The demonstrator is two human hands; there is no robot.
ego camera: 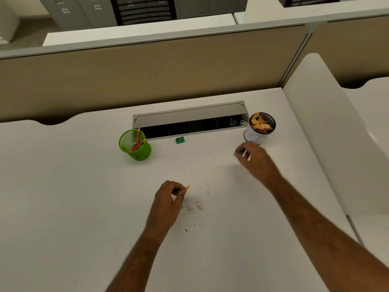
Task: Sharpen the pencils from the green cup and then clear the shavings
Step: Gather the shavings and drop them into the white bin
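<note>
Clearing shavings now: the left hand [171, 196], lower centre, pinches an orange shaving [187, 187]; the blurred right hand [250, 153] hovers beside the black cup [261, 128] of shavings, grip unclear. Pencils [137, 142] stand in the green cup [135, 145]. Next, fine crumbs [194, 208] need gathering.

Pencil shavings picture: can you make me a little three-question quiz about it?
1. True or false: the sharpener is inside the green cup.
2. Which hand pinches a shaving? A) left B) right
3. Fill in: the black cup near the right hand holds ____.

Key: 1 false, it lies on the desk. 2 A, the left hand. 3 shavings.
</note>
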